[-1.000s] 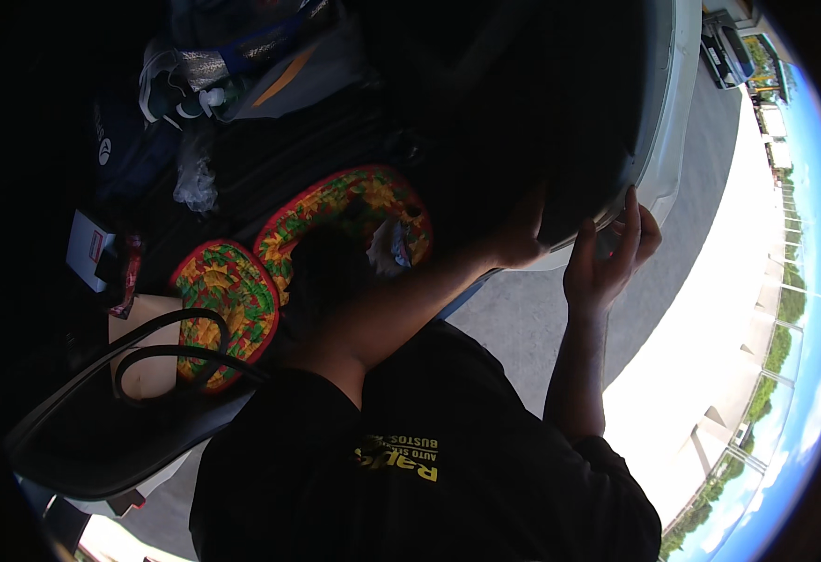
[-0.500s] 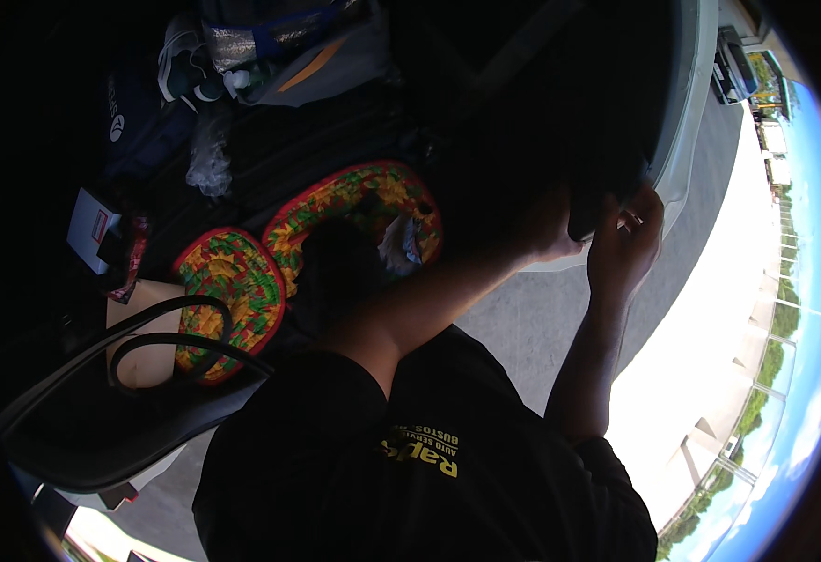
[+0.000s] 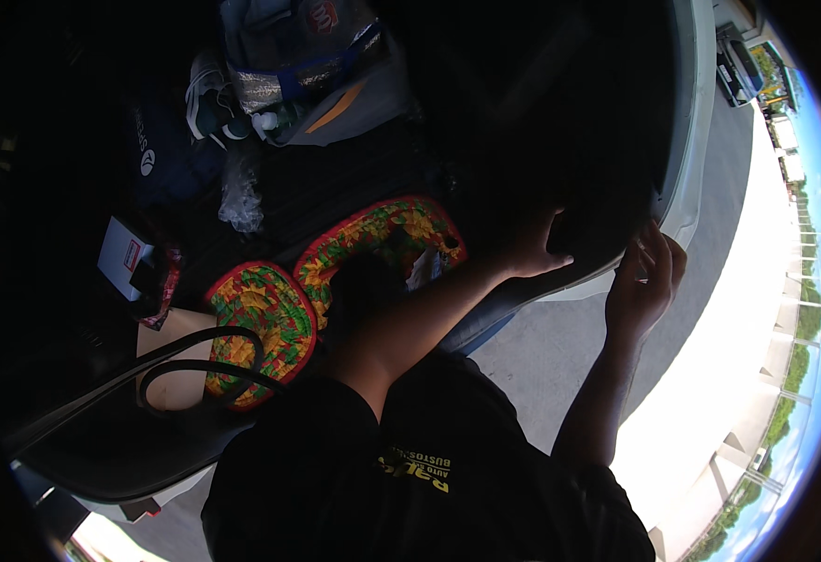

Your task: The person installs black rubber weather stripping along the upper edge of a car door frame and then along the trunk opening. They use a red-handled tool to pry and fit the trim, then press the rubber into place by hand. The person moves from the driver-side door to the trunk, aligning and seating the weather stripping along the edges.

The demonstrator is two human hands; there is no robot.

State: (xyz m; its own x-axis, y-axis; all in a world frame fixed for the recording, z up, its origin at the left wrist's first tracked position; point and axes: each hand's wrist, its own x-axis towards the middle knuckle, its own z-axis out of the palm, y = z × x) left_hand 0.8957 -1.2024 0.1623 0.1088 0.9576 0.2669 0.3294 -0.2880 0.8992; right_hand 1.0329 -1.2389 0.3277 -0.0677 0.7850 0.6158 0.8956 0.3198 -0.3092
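Observation:
My left hand (image 3: 534, 253) reaches into the dark right side of an open car boot. Its thumb and a finger stand apart in a C shape, and the other fingers fade into shadow. I see nothing clearly held there. My right hand (image 3: 646, 286) is at the boot opening's right edge, beside the pale body rim (image 3: 689, 187). Its fingers are bent and drawn together against the dark trim; what they grip, if anything, is hidden. The dark side panel (image 3: 607, 140) in front of both hands is too shaded to make out.
A multicoloured quilted fabric piece with red edging (image 3: 263, 318) lies in the boot near a black cable loop (image 3: 200, 370), a small white box (image 3: 125, 258) and crumpled clear plastic (image 3: 240, 201). Farther in are a shoe (image 3: 209, 98) and a silver-blue bag (image 3: 303, 66). Grey pavement (image 3: 542, 356) lies below.
The view has shifted, so the boot's contents sit lower and farther right. My hands have drawn apart; the left has opened away from the dark edge, and the right is at the rim.

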